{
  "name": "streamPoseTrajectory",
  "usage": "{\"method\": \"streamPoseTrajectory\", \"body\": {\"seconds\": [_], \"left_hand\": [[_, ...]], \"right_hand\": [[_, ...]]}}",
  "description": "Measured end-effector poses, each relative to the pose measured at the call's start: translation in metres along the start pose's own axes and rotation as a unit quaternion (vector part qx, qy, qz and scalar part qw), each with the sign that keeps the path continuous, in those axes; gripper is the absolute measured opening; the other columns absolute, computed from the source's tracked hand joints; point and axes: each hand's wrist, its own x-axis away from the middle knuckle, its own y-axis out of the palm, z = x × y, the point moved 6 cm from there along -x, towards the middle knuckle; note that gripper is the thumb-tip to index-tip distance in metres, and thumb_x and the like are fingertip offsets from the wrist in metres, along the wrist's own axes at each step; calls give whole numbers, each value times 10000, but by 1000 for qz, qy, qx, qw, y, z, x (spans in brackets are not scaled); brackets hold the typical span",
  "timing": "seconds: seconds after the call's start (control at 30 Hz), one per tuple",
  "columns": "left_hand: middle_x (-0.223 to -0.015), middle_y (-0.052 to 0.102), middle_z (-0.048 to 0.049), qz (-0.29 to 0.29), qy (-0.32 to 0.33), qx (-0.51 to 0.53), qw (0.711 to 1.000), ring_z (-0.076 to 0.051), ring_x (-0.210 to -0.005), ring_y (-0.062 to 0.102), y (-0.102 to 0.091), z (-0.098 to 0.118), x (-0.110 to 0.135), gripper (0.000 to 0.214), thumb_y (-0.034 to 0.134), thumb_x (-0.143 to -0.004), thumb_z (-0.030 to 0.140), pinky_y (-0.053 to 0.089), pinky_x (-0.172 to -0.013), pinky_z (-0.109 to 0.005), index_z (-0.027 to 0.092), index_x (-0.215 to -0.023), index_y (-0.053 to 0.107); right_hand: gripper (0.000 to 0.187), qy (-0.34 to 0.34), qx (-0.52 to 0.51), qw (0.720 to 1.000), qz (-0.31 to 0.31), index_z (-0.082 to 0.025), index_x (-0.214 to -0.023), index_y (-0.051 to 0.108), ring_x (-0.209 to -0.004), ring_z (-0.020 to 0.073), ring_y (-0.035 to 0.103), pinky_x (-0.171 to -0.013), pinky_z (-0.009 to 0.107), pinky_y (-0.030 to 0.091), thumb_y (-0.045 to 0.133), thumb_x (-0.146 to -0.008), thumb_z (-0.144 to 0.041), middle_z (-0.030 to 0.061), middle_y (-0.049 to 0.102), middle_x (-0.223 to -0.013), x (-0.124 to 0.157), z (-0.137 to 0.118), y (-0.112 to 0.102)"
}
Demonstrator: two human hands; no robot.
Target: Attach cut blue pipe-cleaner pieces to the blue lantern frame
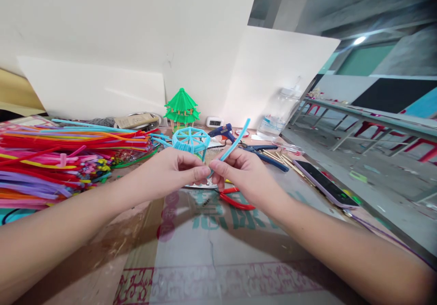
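Observation:
My left hand and my right hand meet at their fingertips above the table. Both pinch a light blue pipe cleaner that slants up and to the right from my right hand. Just behind my left hand stands a light blue wheel-shaped frame made of pipe cleaners. Red-handled pliers lie on the table under my right hand. A small green pagoda model stands by the wall.
A big heap of coloured pipe cleaners fills the left side. A blue glue gun, blue-handled pliers, a plastic bottle and a phone lie at the right. Cardboard covers the table front.

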Motion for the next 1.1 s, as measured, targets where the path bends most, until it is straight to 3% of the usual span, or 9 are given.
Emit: {"method": "streamPoseTrajectory", "body": {"seconds": [0.53, 0.93, 1.1], "left_hand": [[-753, 696, -1, -21, -5, -4, 1000, -146, -690, 611, -2, 1, 0, 370, 534, -855, 504, 458, -612, -216, 180, -806, 706], [-780, 733, -5, -30, -10, 62, 998, -159, -748, 661, -3, 3, 0, 312, 547, -858, 443, 510, -679, -218, 204, -830, 745], [-814, 738, 19, -38, -3, 34, 999, -143, -729, 655, -1, 0, -1, 223, 628, -796, 390, 502, -655, -211, 246, -907, 757]], "right_hand": [[344, 4, -9, 1000, 5, -162, -721, 583, -491, 87, 568, -487, 221, 473, 730, -728, -473, -15, 639, -594, 0, 5, 1], [347, -11, -14, 1000, 14, -166, -715, 577, -480, 87, 560, -482, 226, 467, 736, -721, -474, -19, 637, -584, -2, 8, -3], [333, -16, 6, 1000, 21, -169, -728, 582, -486, 91, 559, -492, 233, 467, 720, -741, -471, -18, 640, -591, -1, 6, -4]]}}
